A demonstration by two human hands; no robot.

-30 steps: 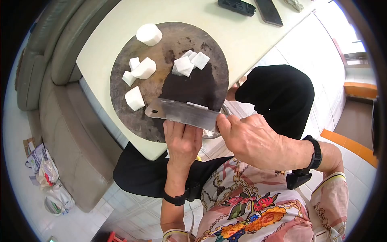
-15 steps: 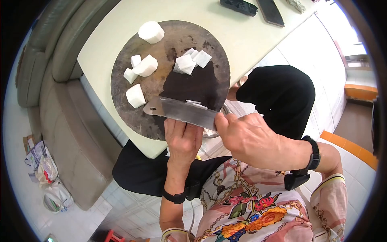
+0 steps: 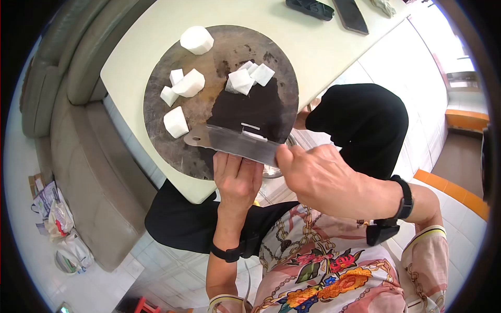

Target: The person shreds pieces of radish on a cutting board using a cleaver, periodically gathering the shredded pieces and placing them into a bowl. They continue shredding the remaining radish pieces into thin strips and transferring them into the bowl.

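Observation:
My right hand [image 3: 318, 175] is wrapped round the handle end of a wide cleaver [image 3: 232, 144], whose blade points left across the lower part of the round board [image 3: 219, 112]. My left hand [image 3: 237, 177] presses against the near side of the blade with bent fingers; what lies beneath the fingertips is hidden. Thin white slices [image 3: 254, 136] lie just beyond the blade. A small pile of flat white pieces [image 3: 241, 81] rests farther up the board. White chunks [image 3: 189, 83] are at its left, with a larger one [image 3: 197, 40] at the top.
The board sits on a pale table [image 3: 125, 68]. A phone [image 3: 350, 15] and a black tray [image 3: 310, 9] lie at the table's far side. Part of a metal bowl [image 3: 272, 171] shows below the board's edge. A grey sofa [image 3: 99, 182] stands at the left, near plastic bags [image 3: 60, 219].
The cleaver and my right hand have shifted slightly left. Beyond the blade, the thin slices now lie farther apart, one of them a little higher on the board.

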